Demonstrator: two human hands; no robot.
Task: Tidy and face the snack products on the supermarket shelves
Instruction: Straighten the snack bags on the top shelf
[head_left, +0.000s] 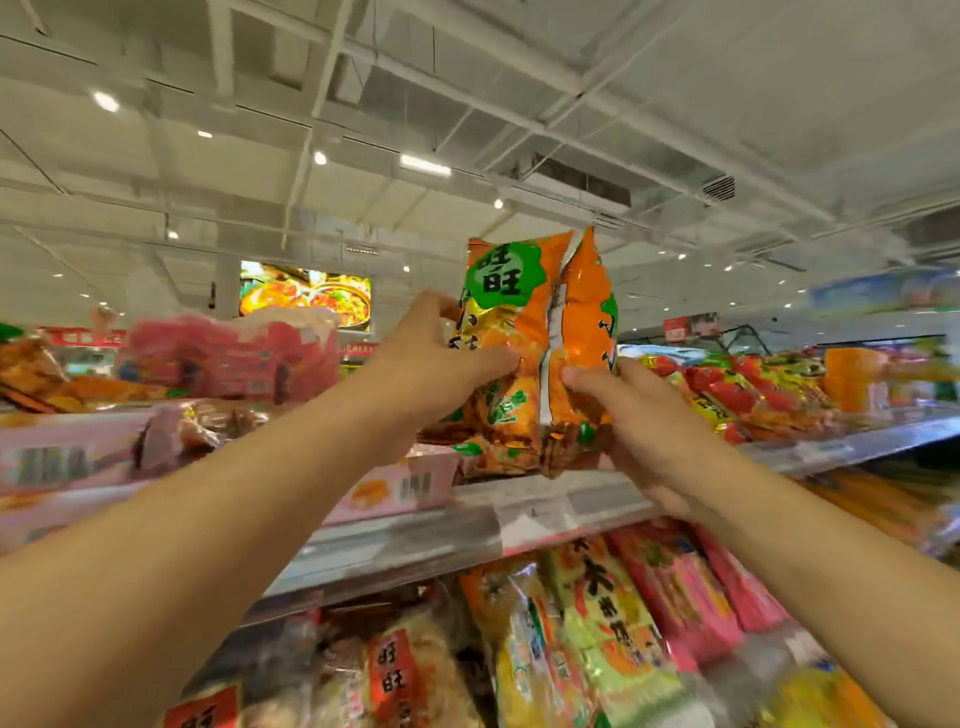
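Both hands hold orange snack bags standing on the top shelf (571, 512) in the middle of the frame. The left hand (441, 358) grips the front orange bag (511, 332). The right hand (631, 421) grips the second orange bag (587, 312) just beside it. Pink packs (228, 353) sit at left, red packs (748, 389) at right.

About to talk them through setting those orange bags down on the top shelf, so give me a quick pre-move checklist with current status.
1. Left hand holds the left orange bag: ok.
2. Right hand holds the right orange bag: ok.
3. Bags upright: ok.
4. Fronts facing out: left ok; right bag turned edge-on, not ok.
5. Free spot on the top shelf behind the bags: cannot tell, hidden.
6. Neighbouring red packs tidy: not ok, heaped.
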